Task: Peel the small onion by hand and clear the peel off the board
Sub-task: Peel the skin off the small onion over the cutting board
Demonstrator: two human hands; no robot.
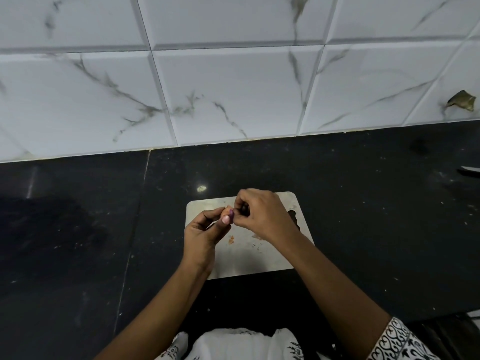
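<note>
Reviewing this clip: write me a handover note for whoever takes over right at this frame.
Hands: the left grip holds the small onion above the board. The right grip pinches the onion's skin at its tip.
Done: peeling is partly done. Some purple flesh shows, and peel scraps lie on the board.
Left: strip off the orange skin that is left on the onion, then clear the scraps off the board.

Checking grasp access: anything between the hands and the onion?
Nothing visible. The left hand holds the onion above the board, and the right hand pinches at its skin. A peel scrap lies on the board below.
</note>
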